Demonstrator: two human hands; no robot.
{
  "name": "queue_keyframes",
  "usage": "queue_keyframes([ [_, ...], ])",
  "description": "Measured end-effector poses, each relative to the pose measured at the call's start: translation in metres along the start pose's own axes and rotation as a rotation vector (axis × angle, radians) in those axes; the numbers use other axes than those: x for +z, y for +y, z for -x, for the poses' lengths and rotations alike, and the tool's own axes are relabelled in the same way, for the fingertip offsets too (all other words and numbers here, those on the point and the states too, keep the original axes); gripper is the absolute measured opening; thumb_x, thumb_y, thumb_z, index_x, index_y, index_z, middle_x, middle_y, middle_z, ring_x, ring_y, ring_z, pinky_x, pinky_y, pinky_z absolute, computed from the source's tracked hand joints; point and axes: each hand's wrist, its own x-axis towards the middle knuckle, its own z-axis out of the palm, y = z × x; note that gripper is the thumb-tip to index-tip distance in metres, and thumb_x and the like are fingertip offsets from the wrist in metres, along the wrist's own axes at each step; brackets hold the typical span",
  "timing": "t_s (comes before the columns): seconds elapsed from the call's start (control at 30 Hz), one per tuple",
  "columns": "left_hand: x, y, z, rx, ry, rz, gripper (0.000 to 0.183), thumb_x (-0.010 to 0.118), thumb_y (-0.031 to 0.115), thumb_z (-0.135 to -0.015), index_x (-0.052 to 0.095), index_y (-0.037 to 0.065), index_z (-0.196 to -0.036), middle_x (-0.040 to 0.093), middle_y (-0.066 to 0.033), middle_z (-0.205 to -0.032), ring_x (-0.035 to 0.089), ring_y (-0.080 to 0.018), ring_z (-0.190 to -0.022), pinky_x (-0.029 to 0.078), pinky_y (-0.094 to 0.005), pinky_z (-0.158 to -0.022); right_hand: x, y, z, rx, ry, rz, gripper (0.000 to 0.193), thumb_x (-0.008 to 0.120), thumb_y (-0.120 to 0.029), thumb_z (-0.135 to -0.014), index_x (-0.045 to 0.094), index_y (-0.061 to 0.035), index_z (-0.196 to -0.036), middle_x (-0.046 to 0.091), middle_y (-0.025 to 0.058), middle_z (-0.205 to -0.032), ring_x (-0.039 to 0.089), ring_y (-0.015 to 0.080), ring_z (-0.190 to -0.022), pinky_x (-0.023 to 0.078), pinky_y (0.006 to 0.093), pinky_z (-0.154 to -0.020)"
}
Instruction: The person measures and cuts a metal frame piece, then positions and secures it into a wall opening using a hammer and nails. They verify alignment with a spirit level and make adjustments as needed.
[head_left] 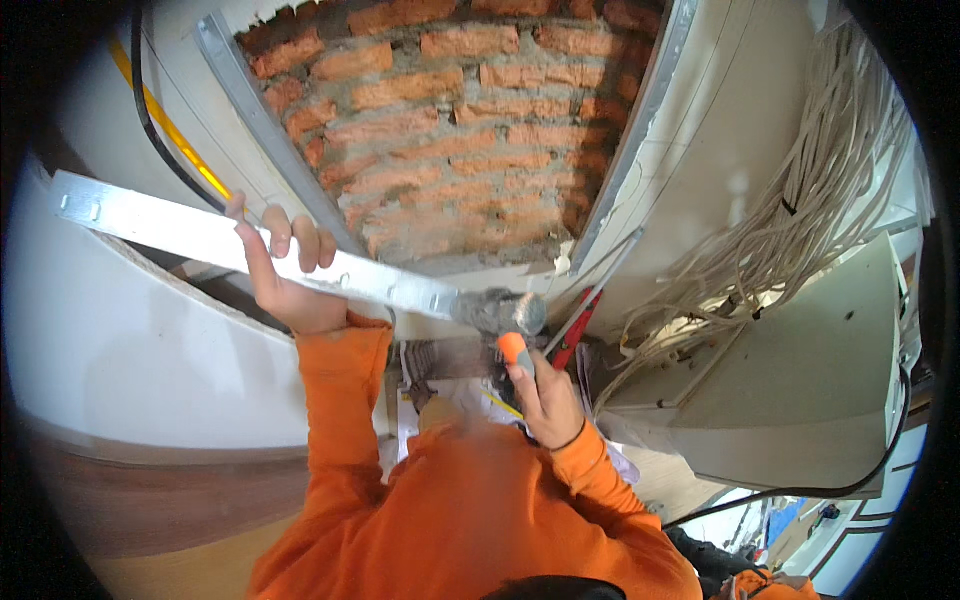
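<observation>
My left hand (300, 290) is closed around a long, shiny metal profile strip (165, 218), fingers over its upper edge and thumb side toward the left. The strip slants from the upper left down to the middle, with small slots along it. In my right hand (548, 405) is a hammer (522, 313), gripped by its orange and grey handle. The hammer's head lies at the strip's right end, overlapping it in view; whether the two touch I cannot tell.
Ahead, grey metal profiles (640, 110) border an exposed brick wall (440, 130). Bundled pale cables (790, 210) hang at right above a light panel (800, 380). A red tool (575, 330) stands near my right hand. Left are a curved white panel (170, 340) and a yellow bar (175, 125).
</observation>
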Motion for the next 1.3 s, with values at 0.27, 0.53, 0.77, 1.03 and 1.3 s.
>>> queue_keyframes([
  [0.27, -0.029, 0.007, -0.012, 0.052, -0.023, -0.035, 0.035, 0.033, 0.03, -0.11, 0.038, 0.011, -0.138, 0.038, 0.0033, -0.074, 0.037, -0.0066, -0.051, 0.036, -0.0218, -0.045, -0.045, -0.033, 0.015, -0.254, 0.332, -0.162, 0.039, 0.043, -0.036, -0.105, 0.055, -0.0026, -0.087, 0.047, -0.0008, -0.061, 0.041, 0.0081, -0.052, 0.032, 0.0244, -0.049],
  [0.53, -0.013, -0.01, -0.005, -0.035, 0.041, -0.12, 0.035, 0.034, 0.03, -0.109, 0.038, 0.013, -0.14, 0.039, 0.0041, -0.075, 0.034, -0.0068, -0.05, 0.032, -0.0235, -0.046, 0.012, 0.022, -0.011, -0.006, 0.055, 0.023, 0.029, 0.053, -0.029, -0.101, 0.057, -0.0003, -0.106, 0.06, 0.0246, -0.069, 0.062, 0.0468, -0.068, 0.047, 0.0507, -0.059],
  [0.77, -0.045, -0.002, -0.015, -0.027, 0.274, -0.189, 0.036, 0.042, 0.036, -0.106, 0.044, 0.011, -0.132, 0.046, 0.0007, -0.084, 0.044, -0.0107, -0.062, 0.037, -0.0258, -0.054, -0.001, 0.051, -0.039, 0.071, 0.093, -0.036, 0.043, 0.046, -0.037, -0.104, 0.06, 0.0024, -0.112, 0.059, 0.0233, -0.072, 0.062, 0.0426, -0.067, 0.047, 0.045, -0.063],
  [1.03, -0.04, 0.001, -0.018, -0.043, 0.497, -0.52, 0.03, 0.052, 0.039, -0.102, 0.05, 0.009, -0.11, 0.052, -0.0015, -0.092, 0.051, -0.0144, -0.07, 0.044, -0.0311, -0.057, 0.0, 0.109, -0.105, 0.097, 0.112, 0.318, 0.053, 0.049, -0.051, -0.099, 0.063, -0.0006, -0.106, 0.065, 0.0253, -0.078, 0.064, 0.0455, -0.079, 0.046, 0.0528, -0.069],
  [1.3, -0.06, 0.008, 0.03, -0.1, 0.534, -0.601, 0.047, 0.069, 0.02, -0.094, 0.044, 0.006, -0.132, 0.056, -0.0056, -0.1, 0.054, -0.0124, -0.075, 0.049, -0.0282, -0.059, 0.023, 0.199, -0.21, -0.091, -0.009, 0.842, 0.052, 0.055, -0.056, -0.094, 0.061, -0.0082, -0.114, 0.071, 0.0196, -0.083, 0.069, 0.0412, -0.077, 0.053, 0.0519, -0.069],
])
